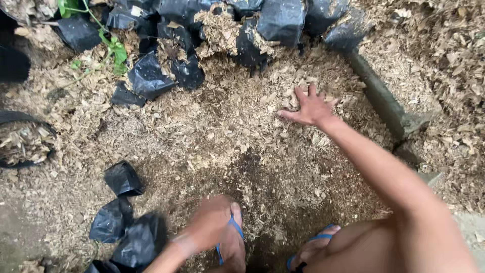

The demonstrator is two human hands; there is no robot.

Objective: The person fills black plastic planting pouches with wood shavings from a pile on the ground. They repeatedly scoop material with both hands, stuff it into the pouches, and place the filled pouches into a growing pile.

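Fingers [303, 93] of the right hand [310, 108] are spread wide and pressed flat onto the loose mix of wood shavings and soil [237, 126]; they hold nothing, and the palm rests on the surface near the far edge of the heap. Left hand [204, 227] is blurred low in the view, just above the person's foot in a blue sandal [232, 242]; whether its fingers are curled or open cannot be told, and nothing can be made out in it. It sits just beside a cluster of small black plastic grow bags [124, 222] lying slack on the ground. Further filled black bags [262, 25] are stacked along the top of the heap, some topped with shavings, and a green seedling [113, 50] stands among them at upper left. A round black container [22, 139] of shavings sits at the left edge, and a concrete edging strip [384, 101] borders the heap on the right. Judgement: the step in hand appears to be gathering loose mix with the right hand, with the slack bags close to the left. The next move calls for the spread fingers to close and rake material toward the body, and for the left hand to take and open one bag cleanly.
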